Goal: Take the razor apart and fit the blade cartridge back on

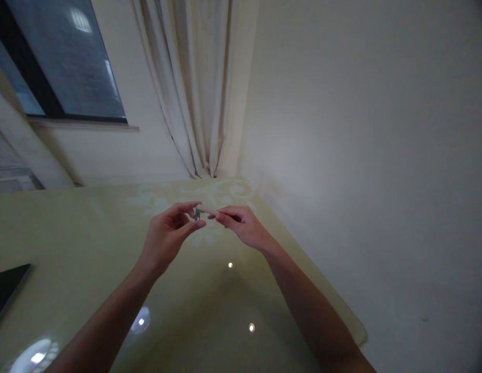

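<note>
Near the middle of the view, my left hand (169, 233) pinches a small green item (197, 212) between thumb and fingers. My right hand (241, 223) holds a thin, pale, stick-like object (208, 210) by its right end. The pale object's left end meets the top of the green item, and both are held above the table. They are too small to make out in detail.
A glossy pale-green table (89, 238) with a floral pattern lies below. A dark flat object (8, 287) sits at its left edge. Behind are a curtain (194, 77) and a window (78, 67); a bare wall (361, 155) runs along the right.
</note>
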